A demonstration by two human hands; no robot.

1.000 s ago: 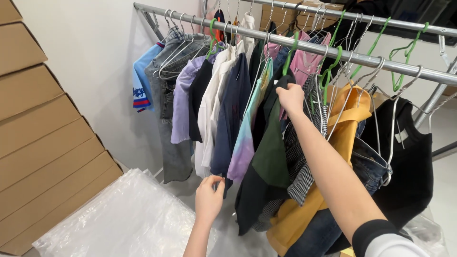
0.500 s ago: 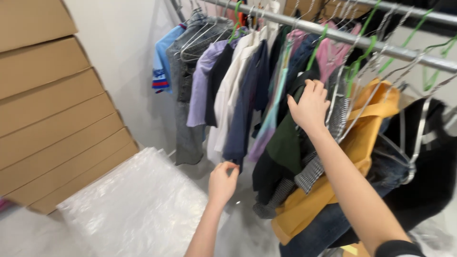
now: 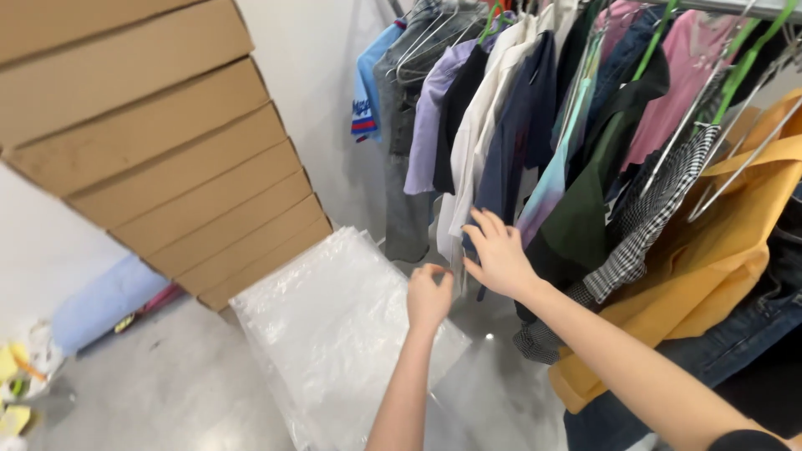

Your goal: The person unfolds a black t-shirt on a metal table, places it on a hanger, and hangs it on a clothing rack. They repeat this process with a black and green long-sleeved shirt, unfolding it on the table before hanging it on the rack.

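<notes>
fingers of the right hand spread apart, reaching flat toward the hems of the hanging clothes, tips just at the lower edge of a dark navy shirt and a white shirt. cannot tell whether any cloth is actually pinched. left hand just beside it, lower and to the left, curled loosely with fingers drawn together near the bottom edge of the white shirt; cannot tell if anything sits between them.

going left to right: at far left, low down, a pale blue roll lying on the grey floor, with yellow scraps near the corner. above and beside that, a tall leaning stack of flat cardboard boxes against the white wall. at the foot of the stack, a clear plastic bag, crinkled, lying on the floor and running under the left forearm.

further right, clothes on hangers, packed close: a blue tee with red and white trim, then a grey garment, a lilac shirt, the white shirt, the navy shirt, a pastel tie-dye piece, a dark green top, a pink shirt, a black-and-white checked shirt and a mustard yellow garment at the right edge. green hangers and wire hangers among them. denim hanging low at the bottom right, behind the right forearm.
</notes>
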